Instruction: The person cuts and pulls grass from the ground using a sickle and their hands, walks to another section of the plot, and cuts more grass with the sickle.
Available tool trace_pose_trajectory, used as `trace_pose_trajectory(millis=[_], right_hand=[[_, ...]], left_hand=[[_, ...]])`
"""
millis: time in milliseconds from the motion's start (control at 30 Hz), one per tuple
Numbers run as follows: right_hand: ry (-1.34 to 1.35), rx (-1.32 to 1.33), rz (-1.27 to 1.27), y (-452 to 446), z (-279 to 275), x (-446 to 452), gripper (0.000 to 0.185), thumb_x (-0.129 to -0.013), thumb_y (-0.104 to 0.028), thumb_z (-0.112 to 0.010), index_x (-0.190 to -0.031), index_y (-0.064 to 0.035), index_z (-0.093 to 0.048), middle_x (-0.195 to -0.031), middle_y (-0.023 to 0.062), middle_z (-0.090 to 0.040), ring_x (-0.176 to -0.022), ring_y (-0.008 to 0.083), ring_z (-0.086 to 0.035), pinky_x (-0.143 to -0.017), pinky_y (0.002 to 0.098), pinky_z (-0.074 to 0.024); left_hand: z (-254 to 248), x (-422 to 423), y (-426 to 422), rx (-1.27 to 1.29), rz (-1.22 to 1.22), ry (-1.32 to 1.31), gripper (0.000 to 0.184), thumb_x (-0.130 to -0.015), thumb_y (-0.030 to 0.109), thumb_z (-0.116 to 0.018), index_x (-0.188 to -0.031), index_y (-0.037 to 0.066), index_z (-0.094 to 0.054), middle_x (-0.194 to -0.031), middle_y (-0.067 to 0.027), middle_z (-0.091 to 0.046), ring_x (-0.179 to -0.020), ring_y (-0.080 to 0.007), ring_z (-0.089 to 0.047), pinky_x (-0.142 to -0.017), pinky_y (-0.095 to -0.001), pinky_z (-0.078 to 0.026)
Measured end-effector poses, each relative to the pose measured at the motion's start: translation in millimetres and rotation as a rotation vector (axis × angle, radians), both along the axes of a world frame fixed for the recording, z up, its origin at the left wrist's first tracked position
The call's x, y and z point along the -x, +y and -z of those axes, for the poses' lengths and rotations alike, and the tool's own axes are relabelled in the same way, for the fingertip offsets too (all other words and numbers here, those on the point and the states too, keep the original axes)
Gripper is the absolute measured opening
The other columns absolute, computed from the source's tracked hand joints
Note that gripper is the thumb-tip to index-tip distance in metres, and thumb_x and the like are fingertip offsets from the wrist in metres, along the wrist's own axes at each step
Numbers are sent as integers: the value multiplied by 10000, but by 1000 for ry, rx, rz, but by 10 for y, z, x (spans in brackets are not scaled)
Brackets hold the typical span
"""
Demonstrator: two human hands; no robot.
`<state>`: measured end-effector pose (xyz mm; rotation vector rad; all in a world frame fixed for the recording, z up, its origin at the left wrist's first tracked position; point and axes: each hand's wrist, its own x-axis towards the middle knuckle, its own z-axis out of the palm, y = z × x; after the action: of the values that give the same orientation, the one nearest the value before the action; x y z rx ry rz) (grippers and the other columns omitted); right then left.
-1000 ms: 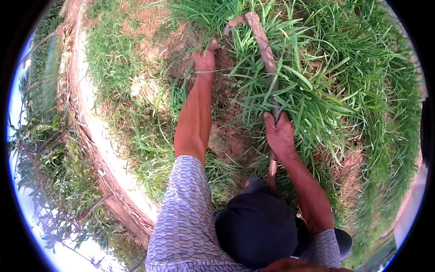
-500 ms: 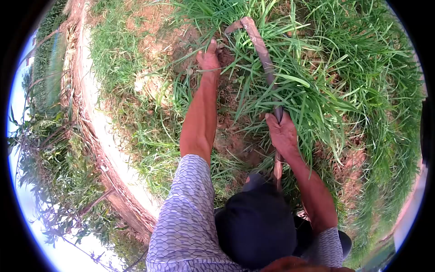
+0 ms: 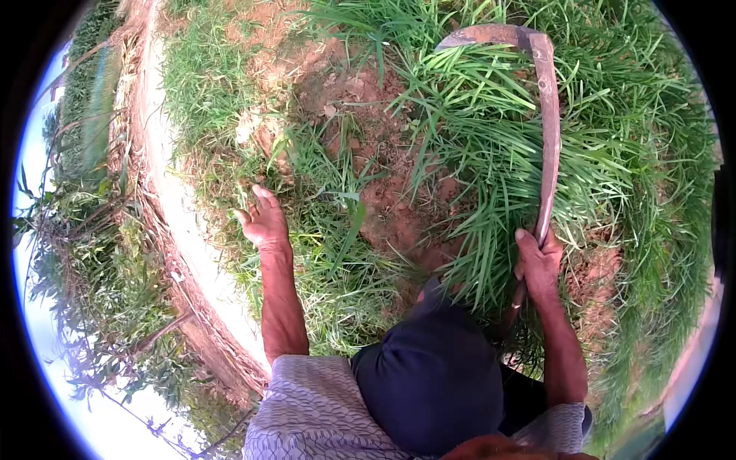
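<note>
My right hand [image 3: 541, 268] is wrapped round the wooden handle of a long sickle [image 3: 550, 130]. Its curved, brownish blade points left, lying over the tall green grass [image 3: 498, 161] near the top of the view. My left hand [image 3: 266, 221] is at the left, palm up with thumb and fingers apart, over short grass beside the path. A loose grass blade [image 3: 355, 236] shows to the right of this hand, and I cannot tell whether it is falling or lying there.
Reddish bare soil [image 3: 395, 203] lies between the hands. A pale dirt path [image 3: 165, 165] curves down the left side, with leafy bushes [image 3: 92, 284] beyond it. A dark cap [image 3: 433, 376] fills the lower middle, hiding the ground below it.
My left hand has drawn back down and left from the soil, and its fingers have opened. My right hand has moved right and down, swinging the sickle clear of the grass to the right.
</note>
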<state>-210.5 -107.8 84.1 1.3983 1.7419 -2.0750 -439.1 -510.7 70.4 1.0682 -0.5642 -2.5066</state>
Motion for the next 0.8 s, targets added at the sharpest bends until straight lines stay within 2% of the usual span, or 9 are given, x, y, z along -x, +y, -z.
trace_pose_trajectory(millis=[67, 167, 233, 300, 400, 433, 500, 600, 800], right_hand=[[64, -6, -22, 23, -12, -40, 232, -862, -165, -666, -826, -73, -455, -557, -36, -428, -361, 43, -374, -320, 218, -311], [65, -30, -30, 57, -153, -48, 235, -857, -157, -671, -825, -77, -453, -564, -35, -428, -364, 43, -372, -321, 216, -314], [59, -29, -23, 106, -246, -106, 239, -849, -166, -684, -832, -78, -462, -571, -34, -441, -373, 44, -381, -328, 213, -318], [88, -31, -26, 212, -336, -233, 247, -846, -175, -691, -832, -79, -465, -574, -35, -447, -377, 43, -384, -331, 213, -319], [105, -108, -44, 420, -543, -454, 259, -845, -188, -699, -818, -85, -463, -575, -44, -449, -388, 39, -385, -336, 210, -316], [90, -117, -36, 506, -619, -566, 258, -844, -184, -699, -816, -86, -461, -573, -46, -446, -388, 41, -383, -336, 210, -314], [67, -145, -10, 702, -692, -893, 264, -838, -179, -702, -812, -88, -455, -568, -49, -438, -387, 43, -378, -334, 210, -310], [25, -298, -6, 899, -831, -1449, 285, -823, -178, -709, -802, -93, -438, -585, -38, -425, -410, 46, -379, -341, 213, -298], [-196, -351, 81, 695, -1077, -2520, 287, -796, -214, -686, -776, -92, -427, -619, -42, -395, -512, 56, -372, -448, 223, -312]], left_hand=[[81, -111, -55, 264, 106, -185, 344, -924, 284, -553, -1132, 13, -512, -1113, -140, -587, -919, -211, -589, -767, -327, -531], [220, -203, 412, 523, 718, -82, 277, -931, 235, -548, -1122, 35, -536, -974, -85, -635, -794, -137, -592, -657, -263, -496], [227, -83, 957, 606, 1024, -40, 319, -928, 236, -563, -1179, 43, -525, -989, -73, -650, -852, -145, -621, -658, -247, -498], [236, 85, 1461, 789, 1310, -60, 422, -913, 276, -590, -1246, 41, -482, -1180, -137, -579, -980, -206, -598, -823, -321, -489], [500, 256, 1968, 889, 1417, 43, 408, -936, 255, -540, -1275, 43, -461, -1259, -138, -533, -972, -257, -621, -849, -384, -503], [510, 231, 2101, 886, 1442, 56, 408, -936, 255, -540, -1275, 43, -461, -1259, -138, -533, -972, -257, -621, -849, -384, -503], [493, 162, 2321, 565, 1481, -5, 468, -940, 306, -519, -1321, 60, -401, -1356, -165, -444, -1054, -316, -582, -943, -470, -439], [404, -23, 2457, 344, 1440, 33, 473, -958, 332, -475, -1350, 95, -360, -1319, -158, -489, -1081, -327, -566, -931, -488, -436], [293, 163, 2373, 190, 1478, 144, 493, -966, 411, -427, -1290, 39, -422, -1242, -144, -547, -1054, -274, -571, -881, -406, -489]])
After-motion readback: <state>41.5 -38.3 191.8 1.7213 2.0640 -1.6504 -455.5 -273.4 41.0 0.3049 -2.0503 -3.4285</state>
